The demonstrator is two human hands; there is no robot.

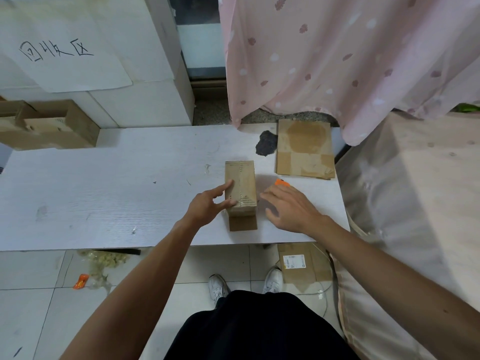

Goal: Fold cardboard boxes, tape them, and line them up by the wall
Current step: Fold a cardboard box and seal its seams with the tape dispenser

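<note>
Box [241, 188] runs lengthwise away from me; my left hand [207, 203], grip spread, touches its left edge, right hand [288, 209] spread just beside its right.

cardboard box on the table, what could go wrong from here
1. The box has its near flap lying open; with the left hand only touching it, it may slide or spring apart during taping.
2. An orange tool sits half hidden under the right hand; if it has a blade, fingers could get nicked.
3. The box sits near the table edge; a pull could drop it.
</note>
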